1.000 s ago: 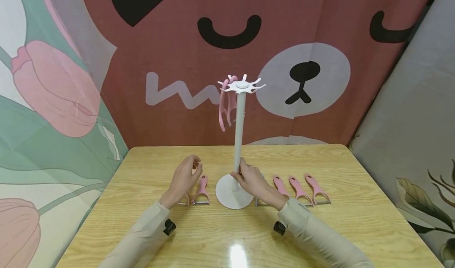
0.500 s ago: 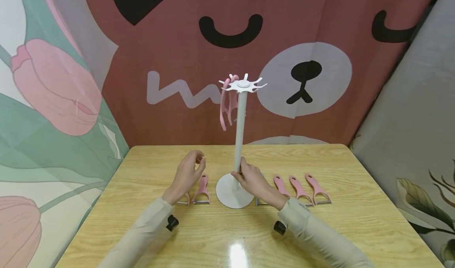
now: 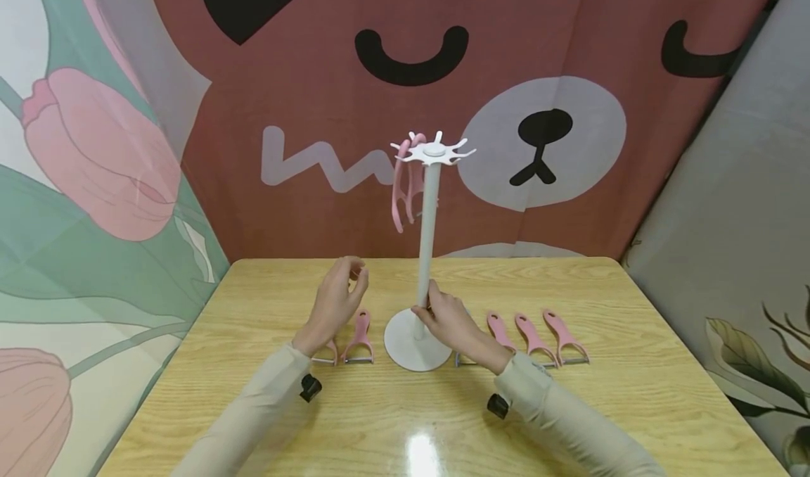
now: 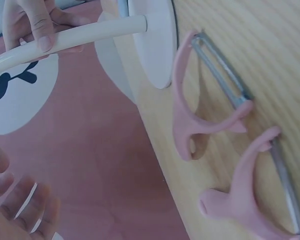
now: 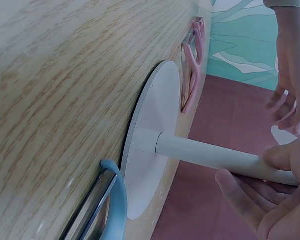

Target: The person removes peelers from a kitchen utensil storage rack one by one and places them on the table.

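Observation:
A white rack stand [image 3: 428, 231] rises from a round base [image 3: 405, 347], and a ring of hooks [image 3: 434, 151] tops it. Pink peelers [image 3: 399, 195] hang from hooks on its left side. My right hand [image 3: 452, 322] grips the pole low down, thumb and fingers around it. To the left, my left hand [image 3: 334, 297] is raised with nothing in it, fingers loosely bent. Two pink peelers [image 4: 187, 110] lie near it on the table, one partly covered by the wrist in the head view. A light blue peeler [image 5: 117, 200] lies beside the base, mostly hidden by my right hand in the head view.
Several pink peelers [image 3: 563, 340] lie in a row right of the stand on the wooden table [image 3: 354, 421]. A printed bear curtain [image 3: 304, 210] hangs behind the table's back edge, with further cloth on both sides.
My left hand has moved forward and slightly right, away from the peelers under it. The right hand stays on the pole, and the stand has not moved on the table.

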Motion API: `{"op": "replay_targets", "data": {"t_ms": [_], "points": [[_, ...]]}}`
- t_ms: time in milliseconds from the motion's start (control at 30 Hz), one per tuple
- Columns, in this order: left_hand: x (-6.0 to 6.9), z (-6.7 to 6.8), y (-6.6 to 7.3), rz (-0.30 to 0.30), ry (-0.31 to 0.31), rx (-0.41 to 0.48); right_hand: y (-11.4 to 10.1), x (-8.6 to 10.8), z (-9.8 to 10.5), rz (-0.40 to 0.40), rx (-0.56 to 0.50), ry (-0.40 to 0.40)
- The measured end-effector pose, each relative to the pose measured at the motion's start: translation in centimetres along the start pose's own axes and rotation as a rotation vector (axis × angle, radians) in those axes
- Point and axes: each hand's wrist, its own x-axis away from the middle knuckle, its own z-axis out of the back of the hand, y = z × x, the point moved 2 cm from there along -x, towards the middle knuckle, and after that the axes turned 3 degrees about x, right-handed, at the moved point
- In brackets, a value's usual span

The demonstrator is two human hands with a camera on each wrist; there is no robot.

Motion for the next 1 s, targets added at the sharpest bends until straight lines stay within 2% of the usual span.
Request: {"op": "replay_targets", "data": {"t_ms": [200,433,633,733,867,1000], "points": [[-0.6,0.2,0.4,0.001,0.018,-0.006,0.1,0.0,-0.1,-0.004,0.009,-0.006],[-1.3,0.4,0.9,-0.037,0.089,-0.013,0.0,0.0,-0.1,0.004,0.001,-0.016],[-2.0,0.7,1.5,-0.051,0.102,0.005,0.0,0.1,0.1,0.0,-0.019,-0.03],[-2.5,0.9,1.8,-0.078,0.12,0.018,-0.1,0.1,0.1,0.002,-0.019,-0.026],[-3.3,1.3,2.3,-0.128,0.181,0.01,-0.1,0.0,0.1,0.006,-0.016,-0.024],[-4.1,1.7,2.9,-0.144,0.212,0.014,0.0,0.0,0.1,0.006,-0.015,-0.021]]}}
